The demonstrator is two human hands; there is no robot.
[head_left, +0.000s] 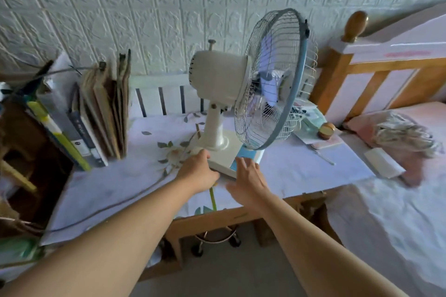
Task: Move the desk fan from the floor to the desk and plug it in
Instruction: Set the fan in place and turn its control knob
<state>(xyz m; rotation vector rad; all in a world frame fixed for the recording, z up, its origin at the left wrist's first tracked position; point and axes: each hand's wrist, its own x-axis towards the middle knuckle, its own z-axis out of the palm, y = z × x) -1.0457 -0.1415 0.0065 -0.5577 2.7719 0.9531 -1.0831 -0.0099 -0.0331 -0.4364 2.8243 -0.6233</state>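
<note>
White desk fan (231,108) stands upright on the desk (301,171) — grille facing right.

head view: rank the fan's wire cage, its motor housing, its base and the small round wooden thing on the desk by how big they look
Largest to smallest:
1. wire cage
2. motor housing
3. base, looks close to the housing and partly hidden by the hands, so unsure
4. round wooden thing, clearly smallest

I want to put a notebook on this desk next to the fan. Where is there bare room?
The widest free patch is the desk cloth at front left, between the leaning books and the left hand, though the fan's cord crosses it. A smaller patch lies front right of the fan base. The back right corner is crowded with papers and a small round jar.
</note>
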